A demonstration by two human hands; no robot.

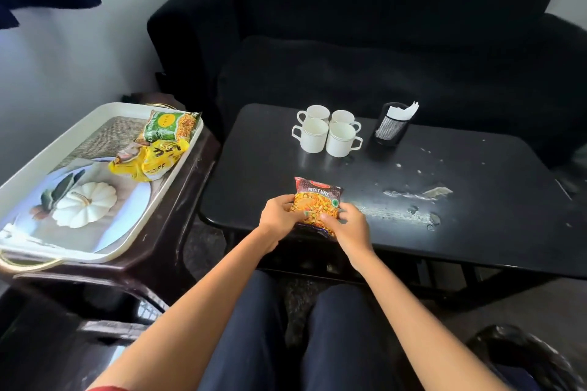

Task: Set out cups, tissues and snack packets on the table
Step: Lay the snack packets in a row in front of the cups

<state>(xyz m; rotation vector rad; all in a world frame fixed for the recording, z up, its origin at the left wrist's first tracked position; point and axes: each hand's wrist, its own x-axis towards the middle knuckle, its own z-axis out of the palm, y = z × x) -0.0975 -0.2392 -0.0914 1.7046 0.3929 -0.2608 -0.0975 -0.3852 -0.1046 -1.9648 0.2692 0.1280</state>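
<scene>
Packet: red-and-orange "MIXTURE" snack packet [317, 205], flat at near edge of black table [476, 216].
Fingers: left hand [279, 216] and right hand [347, 227] pinch its lower corners; contact underneath apparently hidden.
Beyond fingertips: four white cups [327, 133], tissue holder [394, 124].
Left of fingers: tray [38, 174] holding green packet [170, 125] and yellow packet [152, 160].

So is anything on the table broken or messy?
Yes. The black table has a worn patch right of the Mixture packet: its surface looks peeled and flaky, with pale specks scattered farther back. The four cups and tissue holder stand upright.
</scene>
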